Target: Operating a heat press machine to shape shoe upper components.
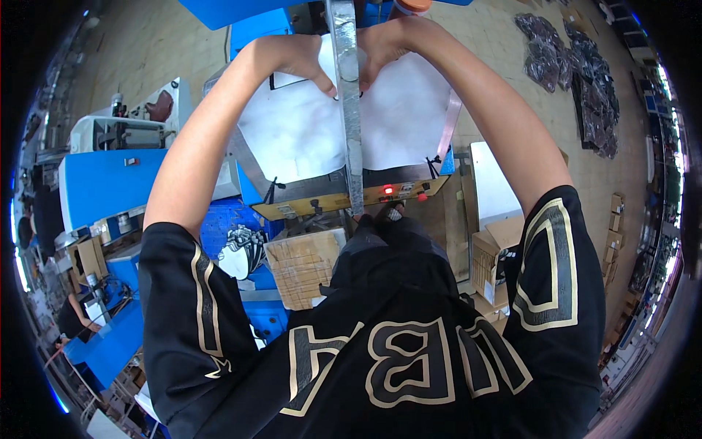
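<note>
A white sheet-like surface (pixel 292 135) covers the bed of a blue and yellow machine, running to both sides of an upright metal bar (pixel 346 95). My left hand (pixel 296 57) reaches in on the bar's left, thumb stretched out over the white surface. On the other side, my right hand (pixel 380 47) has its thumb pointing down close to the bar. The bar and the hands themselves hide the other fingers, and anything beneath them is out of sight. A thin dark-edged piece (pixel 287 82) lies under my left wrist. Black ties (pixel 274 189) hang at the bed's near corner.
A red light (pixel 388 190) glows on the machine's front, near a red knob (pixel 422 196). A taped cardboard box (pixel 303 267) stands by my legs, beside a blue bin (pixel 228 223) with white and dark pieces. Bagged dark bundles (pixel 545 55) lie on the floor.
</note>
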{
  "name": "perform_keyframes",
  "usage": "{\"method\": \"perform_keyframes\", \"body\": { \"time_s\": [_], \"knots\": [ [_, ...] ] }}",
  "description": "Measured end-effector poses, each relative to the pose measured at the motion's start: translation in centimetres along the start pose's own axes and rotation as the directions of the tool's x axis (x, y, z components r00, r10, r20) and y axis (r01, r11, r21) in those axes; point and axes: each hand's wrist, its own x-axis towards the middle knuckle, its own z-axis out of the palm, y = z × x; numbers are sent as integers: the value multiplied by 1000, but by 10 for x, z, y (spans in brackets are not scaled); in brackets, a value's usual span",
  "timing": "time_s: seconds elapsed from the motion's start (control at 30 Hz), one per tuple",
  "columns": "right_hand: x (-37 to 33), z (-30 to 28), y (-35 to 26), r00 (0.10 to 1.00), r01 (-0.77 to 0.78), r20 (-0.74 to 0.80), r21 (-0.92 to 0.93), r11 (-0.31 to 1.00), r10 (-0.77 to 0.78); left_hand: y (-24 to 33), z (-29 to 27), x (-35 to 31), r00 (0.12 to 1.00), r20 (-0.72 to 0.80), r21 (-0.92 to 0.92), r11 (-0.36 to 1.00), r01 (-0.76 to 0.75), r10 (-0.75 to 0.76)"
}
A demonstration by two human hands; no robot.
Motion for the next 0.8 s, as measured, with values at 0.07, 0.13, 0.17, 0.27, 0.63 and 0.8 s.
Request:
{"method": "perform_keyframes", "body": {
  "time_s": [0.07, 0.13, 0.17, 0.27, 0.63, 0.8],
  "knots": [
    [-1, 0, 11, 999, 33, 0, 23, 999, -33, 26, -16, -8, 997, 31, 30, 997, 67, -68],
    [-5, -1, 0, 997, -25, -80, -53, 998, 21, 29, -21, -16, 997, 33, 6, 998, 70, -70],
    [-8, -2, -5, 996, -27, -82, -52, 998, 23, 29, -22, -18, 997, 32, -20, 997, 72, -72],
    [-15, -6, -20, 995, -86, -62, -76, 993, 82, 30, -28, -23, 991, 100, -38, 995, 98, -93],
    [-3, -6, -8, 996, -86, -23, -43, 995, 85, 28, -30, -15, 970, 161, 35, 983, 178, -181],
    [-6, -3, 0, 993, -72, -98, -81, 994, 64, 17, -24, -6, 969, 202, -41, 988, 151, -140]
  ]
}}
